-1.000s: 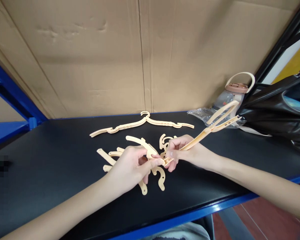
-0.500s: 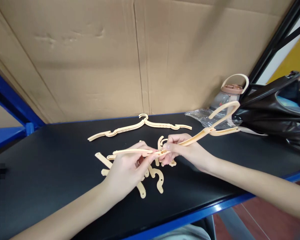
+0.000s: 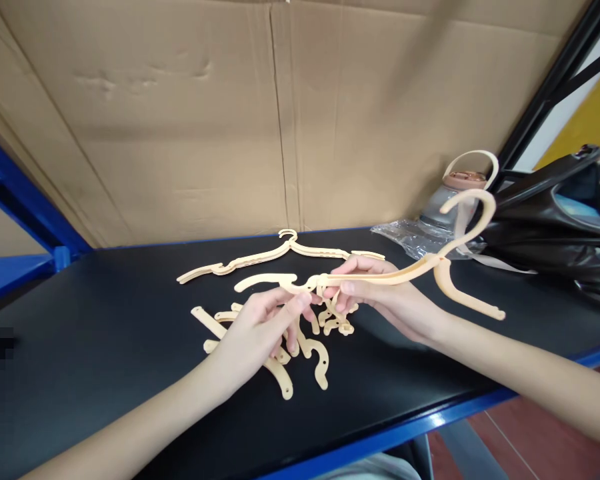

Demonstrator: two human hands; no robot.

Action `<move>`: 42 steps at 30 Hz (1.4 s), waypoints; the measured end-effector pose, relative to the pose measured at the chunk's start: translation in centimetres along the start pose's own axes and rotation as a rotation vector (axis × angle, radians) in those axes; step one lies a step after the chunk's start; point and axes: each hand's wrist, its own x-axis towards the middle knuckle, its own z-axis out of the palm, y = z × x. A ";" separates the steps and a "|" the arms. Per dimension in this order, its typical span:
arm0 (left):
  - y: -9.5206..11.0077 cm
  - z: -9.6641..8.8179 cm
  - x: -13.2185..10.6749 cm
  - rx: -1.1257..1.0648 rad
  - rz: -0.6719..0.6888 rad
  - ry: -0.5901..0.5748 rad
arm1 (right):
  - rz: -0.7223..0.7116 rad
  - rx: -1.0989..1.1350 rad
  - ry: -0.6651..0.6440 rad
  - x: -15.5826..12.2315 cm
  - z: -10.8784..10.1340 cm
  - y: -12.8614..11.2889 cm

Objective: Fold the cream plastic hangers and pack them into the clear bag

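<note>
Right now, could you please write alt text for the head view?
A person's left-hand grip and right-hand grip hold a jointed beige hanger above loose pieces on a black table. Behind them lies a second hanger; a bottle and black bag sit at right.

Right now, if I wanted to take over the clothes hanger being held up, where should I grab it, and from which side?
Take the clothes hanger by its neck, coming from the picture's right. There the hook rises and one arm droops, leaving an opening between them. I'd judge that spot best because the left grip and right grip are both nearer the other end.
</note>
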 end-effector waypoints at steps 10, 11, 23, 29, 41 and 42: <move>0.7 -0.8 -2.0 1.122 1.089 0.417 | -0.009 -0.046 0.035 0.1 -0.3 0.3; 0.8 -0.9 -1.9 1.169 1.104 0.454 | 0.002 -0.054 0.021 0.1 -0.2 0.4; 0.8 -2.0 -0.8 1.307 1.004 0.532 | 0.038 -0.019 -0.166 0.2 -0.1 1.0; 0.8 -5.7 0.8 1.359 0.726 0.729 | -0.005 -0.055 0.095 1.2 -1.7 0.8; 0.0 -8.6 2.2 1.430 0.404 0.687 | -0.141 -0.254 0.328 3.6 -6.0 0.6; 0.0 -8.5 2.1 1.440 0.403 0.682 | -0.144 -0.339 0.262 3.6 -6.0 0.6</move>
